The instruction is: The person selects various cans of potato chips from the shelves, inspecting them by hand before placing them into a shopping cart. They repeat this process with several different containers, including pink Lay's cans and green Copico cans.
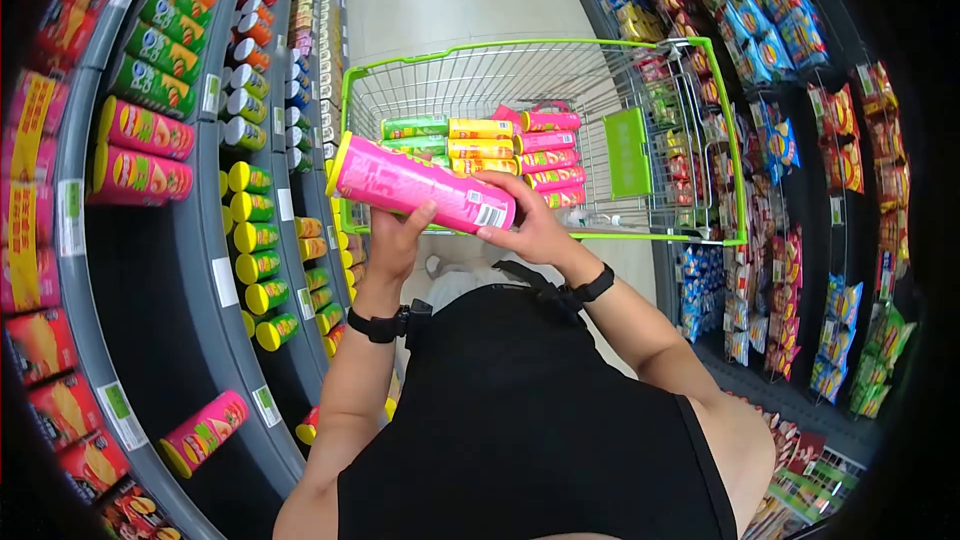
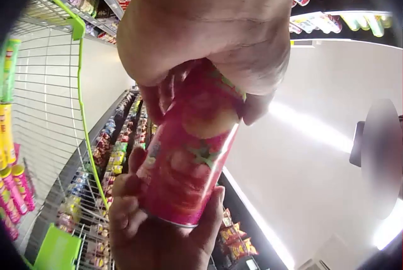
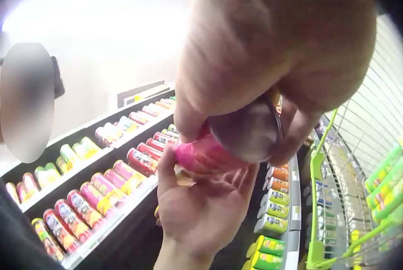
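Note:
A pink can with a yellow lid [image 1: 420, 180] lies across both hands above the near edge of the cart, its barcode side up in the head view. The left hand [image 1: 397, 237] holds it from below near the lid end, thumb on the side. At the metal bottom end the right hand [image 1: 527, 225] grips it between thumb and fingers. In the left wrist view the can's printed front [image 2: 189, 163] shows, with the right hand [image 2: 164, 232] round its far end. The right wrist view shows the metal base [image 3: 249, 133] and the left hand [image 3: 204, 213] under the can.
The cart [image 1: 740, 190] holds green, yellow and pink cans [image 1: 548, 141] in stacks. Shelves of cans stand on the left, one pink can [image 1: 205, 432] lying on a lower shelf. Bagged snacks [image 1: 842, 137] hang on the right. Aisle floor [image 1: 450, 0] runs beyond the cart.

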Demonstrator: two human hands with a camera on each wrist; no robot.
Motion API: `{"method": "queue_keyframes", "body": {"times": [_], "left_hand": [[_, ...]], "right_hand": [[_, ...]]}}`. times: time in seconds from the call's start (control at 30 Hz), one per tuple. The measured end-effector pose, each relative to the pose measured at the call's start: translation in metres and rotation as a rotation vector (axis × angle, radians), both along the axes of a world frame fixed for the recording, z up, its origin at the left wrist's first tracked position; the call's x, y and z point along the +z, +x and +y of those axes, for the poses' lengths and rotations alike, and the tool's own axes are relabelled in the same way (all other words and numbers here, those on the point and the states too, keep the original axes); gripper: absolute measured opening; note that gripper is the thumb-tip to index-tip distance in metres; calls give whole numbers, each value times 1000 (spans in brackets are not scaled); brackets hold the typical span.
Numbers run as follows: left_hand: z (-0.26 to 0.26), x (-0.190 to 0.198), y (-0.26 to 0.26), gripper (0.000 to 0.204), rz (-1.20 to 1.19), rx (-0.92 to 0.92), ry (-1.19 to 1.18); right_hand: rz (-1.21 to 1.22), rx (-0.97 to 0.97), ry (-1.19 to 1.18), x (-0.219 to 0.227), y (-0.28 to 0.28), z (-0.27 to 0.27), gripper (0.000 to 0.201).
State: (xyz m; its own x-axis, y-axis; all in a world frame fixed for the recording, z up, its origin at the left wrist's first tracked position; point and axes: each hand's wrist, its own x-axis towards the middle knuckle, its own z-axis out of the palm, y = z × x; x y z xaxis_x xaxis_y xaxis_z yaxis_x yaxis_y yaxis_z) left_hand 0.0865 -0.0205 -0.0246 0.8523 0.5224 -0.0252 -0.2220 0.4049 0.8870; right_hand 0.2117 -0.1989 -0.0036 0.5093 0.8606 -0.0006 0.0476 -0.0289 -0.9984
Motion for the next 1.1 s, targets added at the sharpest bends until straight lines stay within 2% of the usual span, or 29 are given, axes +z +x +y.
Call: {"method": "queue_keyframes", "body": {"times": [0.03, 0.13, 0.17, 0.27, 0.37, 0.47, 0.5, 0.6, 0.63, 0.67, 0.7, 0.73, 0.8, 0.9, 1.0, 1.1], "left_hand": [[-2, -6, 4, 65, 39, 11, -16], [-17, -10, 21, 64, 84, 61, -145], [-24, -7, 26, 63, 80, 81, -180], [-32, 0, 39, 61, 55, 86, -172], [-30, -2, 47, 60, 85, 58, -184], [-24, -14, 56, 63, 132, 11, -94], [-24, -13, 62, 64, 118, 0, -95], [-33, -12, 76, 62, 88, -91, -68], [-30, -26, 78, 57, 156, -109, -13], [-26, -41, 78, 56, 323, -113, 29], [-25, -50, 80, 48, 369, -154, 126], [-34, -51, 89, 51, 275, -108, 57], [-47, -37, 106, 54, 254, -136, -10], [-49, -48, 130, 51, 320, -220, -3], [-64, -42, 155, 55, 338, -321, 37], [-78, -46, 172, 57, 352, -399, 6]], "right_hand": [[27, -69, 10, -3, -1, -1, 72], [-508, -147, 10, -3, 11, -5, 73], [-540, -160, 23, -7, 14, -6, 78], [-393, -166, 114, -12, 24, -11, 68], [265, -92, 157, -24, 40, -22, 60], [381, 52, -69, -32, 60, -31, 58], [225, 79, -88, -30, 65, -32, 63], [210, 46, 8, -37, 66, -37, 67], [9, 15, -34, -39, 68, -40, 69], [-194, -20, -92, -42, 71, -41, 72], [-287, -63, -74, -55, 73, -42, 73], [-384, -108, -63, -66, 75, -43, 75], [-628, -277, -96, -68, 78, -52, 77], [-610, -381, -197, -74, 83, -64, 79], [-220, -295, -261, -73, 103, -79, 79], [-287, -270, -228, -87, 125, -107, 71]]}}
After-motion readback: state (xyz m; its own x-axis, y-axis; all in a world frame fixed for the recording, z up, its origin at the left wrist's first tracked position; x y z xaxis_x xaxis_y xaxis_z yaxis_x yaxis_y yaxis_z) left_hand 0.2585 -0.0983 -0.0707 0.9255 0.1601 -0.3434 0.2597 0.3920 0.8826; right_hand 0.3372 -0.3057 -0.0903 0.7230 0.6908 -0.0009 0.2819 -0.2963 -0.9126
